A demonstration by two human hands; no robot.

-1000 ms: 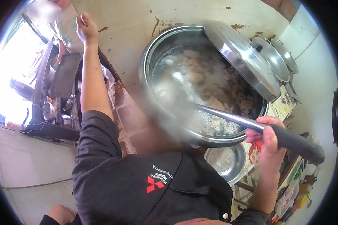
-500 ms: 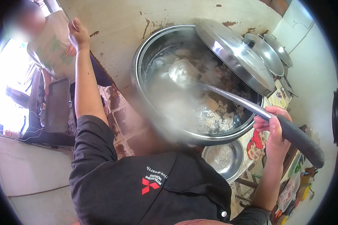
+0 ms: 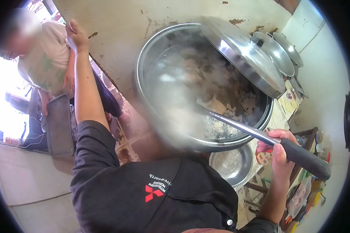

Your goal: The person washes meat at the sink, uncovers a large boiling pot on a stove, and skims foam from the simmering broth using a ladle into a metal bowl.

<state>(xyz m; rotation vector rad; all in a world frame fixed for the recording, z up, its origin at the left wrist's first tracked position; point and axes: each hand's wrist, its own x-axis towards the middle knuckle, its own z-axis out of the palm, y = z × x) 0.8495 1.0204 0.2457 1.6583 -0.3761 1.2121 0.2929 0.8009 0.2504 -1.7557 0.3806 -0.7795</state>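
Observation:
My right hand [image 3: 279, 147] is wrapped round the black grip of a long metal ladle [image 3: 241, 127]. The ladle's head is down in a large round pot [image 3: 139, 73], hidden by steam and liquid. Pale and brown chunks of food [image 3: 217, 105] show in the cloudy liquid. A domed metal lid [image 3: 243, 58] leans tilted over the pot's right side. My left hand [image 3: 77, 38] is raised at the upper left, its fingers curled round the edge of a pale wall or panel [image 3: 112, 23].
Another person [image 3: 50, 58] stands at the left, a hand at a dark tray [image 3: 60, 126]. A metal bowl [image 3: 232, 165] sits below the pot. Pan lids [image 3: 278, 56] lean on the right wall. Bagged items [image 3: 299, 196] lie at the lower right.
The ladle's head rose into view above the liquid, then went back down into the steam. The other person has come further into view at the left, and the dark tray has moved down.

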